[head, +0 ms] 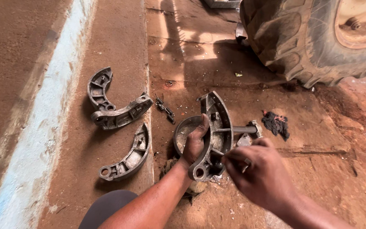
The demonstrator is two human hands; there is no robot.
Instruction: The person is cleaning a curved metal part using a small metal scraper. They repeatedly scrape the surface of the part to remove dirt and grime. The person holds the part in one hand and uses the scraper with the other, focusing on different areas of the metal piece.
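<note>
My left hand (194, 142) grips a curved grey metal brake shoe (217, 123), holding it upright on edge over a round metal ring (182, 130) on the dirt floor. My right hand (259, 174) hovers just right of the shoe's lower end, fingers pinched together near its inner rib; whether they hold a small part I cannot tell. A hammer (246, 129) lies behind the shoe, its head pointing right.
Three more brake shoes lie to the left: (99, 87), (123, 113), (128, 159). A small metal link (165, 109) lies near them. A black rag (277, 124) sits right of the hammer. A large tractor tyre (310, 38) stands at top right. My knee (106, 208) shows at the bottom.
</note>
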